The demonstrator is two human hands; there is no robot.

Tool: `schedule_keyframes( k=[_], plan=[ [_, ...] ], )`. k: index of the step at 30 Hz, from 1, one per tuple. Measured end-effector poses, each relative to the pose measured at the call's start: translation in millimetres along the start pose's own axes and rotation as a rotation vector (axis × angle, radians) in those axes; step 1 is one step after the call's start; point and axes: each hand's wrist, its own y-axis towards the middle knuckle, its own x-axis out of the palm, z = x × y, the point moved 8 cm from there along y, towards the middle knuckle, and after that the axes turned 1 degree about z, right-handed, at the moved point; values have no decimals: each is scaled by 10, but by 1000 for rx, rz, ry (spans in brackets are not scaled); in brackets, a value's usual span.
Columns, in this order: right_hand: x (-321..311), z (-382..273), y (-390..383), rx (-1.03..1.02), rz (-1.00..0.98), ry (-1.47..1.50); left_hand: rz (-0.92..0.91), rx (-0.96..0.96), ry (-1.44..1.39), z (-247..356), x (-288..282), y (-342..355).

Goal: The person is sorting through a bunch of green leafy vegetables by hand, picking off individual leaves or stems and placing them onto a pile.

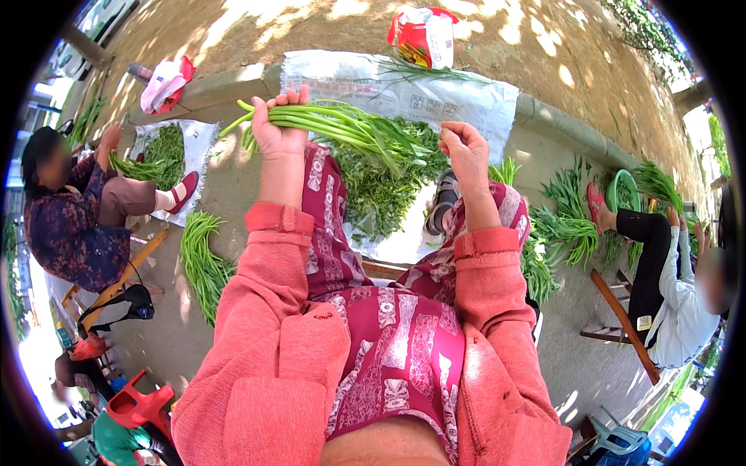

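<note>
Gripping greens (338, 124), L hand (281, 133) is nr white sheet (326, 74) on paving (563, 326) & kerb (544, 118); R hand (464, 147) curled, can't tell contents.

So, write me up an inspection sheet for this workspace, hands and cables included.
Surface: a pale sheet lies over the paving and the curb, partly sunlit.
Things in hand: a bunch of green stalks, above a pile of loose leaves.
Clutter: more greens on the ground at left and right; a red and white bag beyond the sheet.
Hands: left hand grips the stalks; right hand is raised, fingers bent, whether pinching anything unclear.
Cables: nothing seen.
Surroundings: one person seated at left, another at right, each near greens.
</note>
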Motion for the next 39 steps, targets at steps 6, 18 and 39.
schedule_keyframes(
  k=[6, 18, 39],
  plan=[
    [118, -199, -44, -116, -20, 112, -114, -100, 181, -355, 235, -167],
    [780, -378, -361, -317, -471, -307, -224, -336, 666, -1349, 404, -736],
    [840, -9, -353, 159, -634, 61, -356, -640, 1109, -1632, 282, -919]
  ],
)
